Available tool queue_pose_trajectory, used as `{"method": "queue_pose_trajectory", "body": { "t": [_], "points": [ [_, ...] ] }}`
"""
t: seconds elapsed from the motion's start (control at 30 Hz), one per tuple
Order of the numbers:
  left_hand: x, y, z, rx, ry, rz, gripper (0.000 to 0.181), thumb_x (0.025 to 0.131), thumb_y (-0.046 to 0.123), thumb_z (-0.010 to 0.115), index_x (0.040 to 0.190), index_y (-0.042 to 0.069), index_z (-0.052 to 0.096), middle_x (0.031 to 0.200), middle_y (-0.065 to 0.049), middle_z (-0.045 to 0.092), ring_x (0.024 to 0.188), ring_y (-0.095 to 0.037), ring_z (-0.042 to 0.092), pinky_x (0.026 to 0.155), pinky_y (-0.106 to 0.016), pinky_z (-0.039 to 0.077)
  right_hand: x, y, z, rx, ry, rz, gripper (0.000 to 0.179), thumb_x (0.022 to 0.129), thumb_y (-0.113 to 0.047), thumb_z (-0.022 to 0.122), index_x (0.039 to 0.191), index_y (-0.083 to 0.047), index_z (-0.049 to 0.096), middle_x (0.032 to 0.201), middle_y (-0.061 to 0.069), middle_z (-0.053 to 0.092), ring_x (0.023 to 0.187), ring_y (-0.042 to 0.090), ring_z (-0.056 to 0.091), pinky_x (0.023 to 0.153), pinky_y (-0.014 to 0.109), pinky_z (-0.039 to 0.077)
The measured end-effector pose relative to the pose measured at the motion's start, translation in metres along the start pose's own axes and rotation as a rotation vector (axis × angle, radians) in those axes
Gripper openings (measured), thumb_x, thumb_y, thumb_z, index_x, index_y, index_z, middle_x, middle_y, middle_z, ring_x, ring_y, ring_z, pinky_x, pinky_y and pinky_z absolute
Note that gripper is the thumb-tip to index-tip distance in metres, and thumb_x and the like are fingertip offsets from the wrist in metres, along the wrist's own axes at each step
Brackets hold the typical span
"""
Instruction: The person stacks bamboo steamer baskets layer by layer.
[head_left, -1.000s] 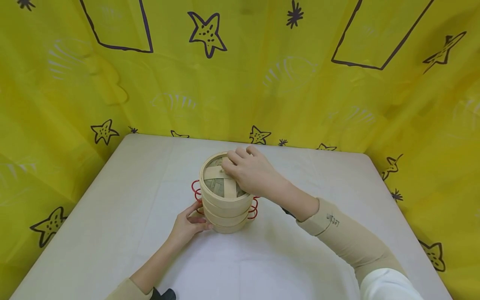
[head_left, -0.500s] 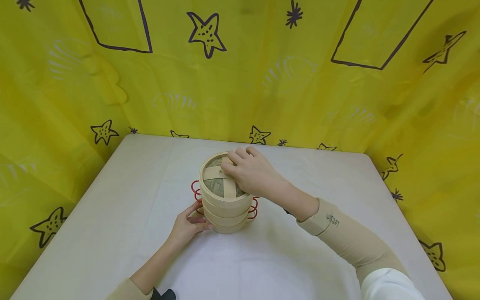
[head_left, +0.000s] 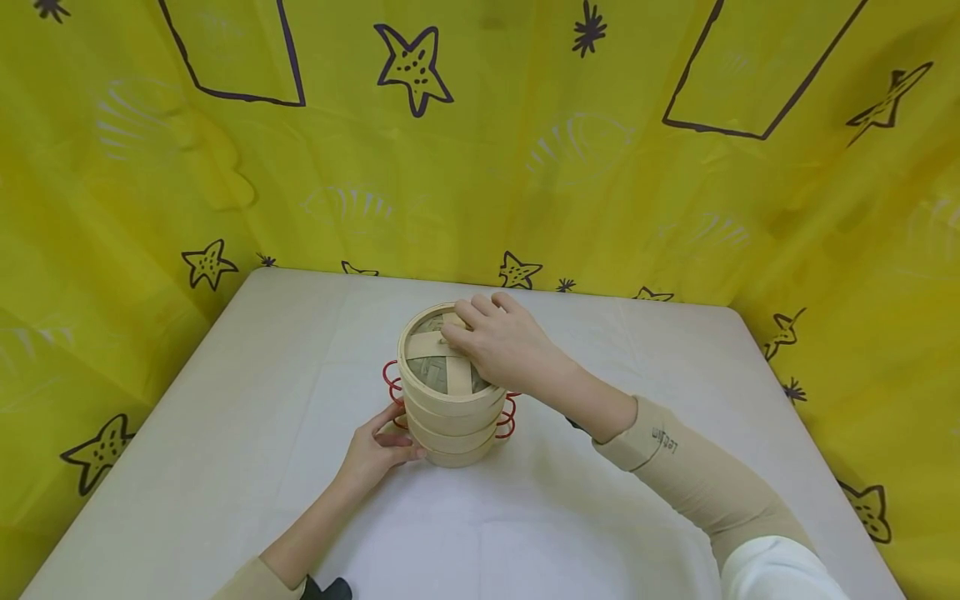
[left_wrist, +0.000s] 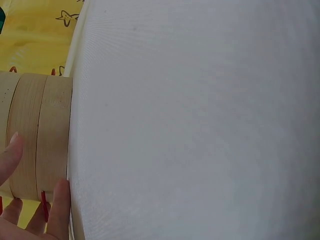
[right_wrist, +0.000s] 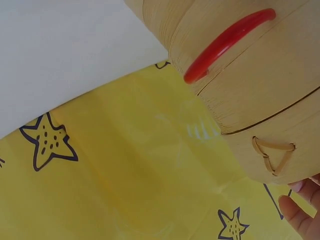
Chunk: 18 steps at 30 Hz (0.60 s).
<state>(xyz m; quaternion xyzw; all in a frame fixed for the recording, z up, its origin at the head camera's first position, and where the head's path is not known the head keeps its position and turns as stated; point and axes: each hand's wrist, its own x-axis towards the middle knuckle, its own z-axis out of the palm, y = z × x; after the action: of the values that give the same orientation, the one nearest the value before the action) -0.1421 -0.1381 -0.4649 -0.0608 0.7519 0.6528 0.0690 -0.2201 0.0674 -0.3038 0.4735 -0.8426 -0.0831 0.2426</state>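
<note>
A stack of round bamboo steamer baskets stands upright on the white-covered table, topped by a lid with crossed bamboo bands. My left hand grips the lower left side of the stack. In the left wrist view its thumb lies along the bamboo wall, and its other fingers reach around underneath a red handle. Over the top, my right hand holds the lid near the crossing bands, fingers curled. The right wrist view shows its fingertips beside the lid's edge and a red side handle.
The table carries a smooth white cover around the steamer. Yellow curtains printed with stars and fish hang close along its back and both sides. A black strap piece shows by the left wrist.
</note>
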Motion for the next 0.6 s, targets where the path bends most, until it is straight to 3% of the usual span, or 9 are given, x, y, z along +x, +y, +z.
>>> {"method": "queue_pose_trajectory", "body": {
  "t": [0.6],
  "points": [
    [0.0006, -0.0006, -0.0006, 0.014, -0.009, -0.004, 0.083, 0.065, 0.001, 0.08, 0.138, 0.004, 0.039, 0.123, -0.015, 0.051, 0.081, -0.018, 0.06, 0.063, -0.021, 0.052, -0.0064, 0.0023, -0.0026, 0.023, 0.056, 0.024, 0.018, 0.093, -0.033, 0.051, 0.098, -0.016, 0.055, 0.09, 0.002, 0.048, 0.086, 0.02, 0.047, 0.081, 0.035, 0.041]
  ]
}}
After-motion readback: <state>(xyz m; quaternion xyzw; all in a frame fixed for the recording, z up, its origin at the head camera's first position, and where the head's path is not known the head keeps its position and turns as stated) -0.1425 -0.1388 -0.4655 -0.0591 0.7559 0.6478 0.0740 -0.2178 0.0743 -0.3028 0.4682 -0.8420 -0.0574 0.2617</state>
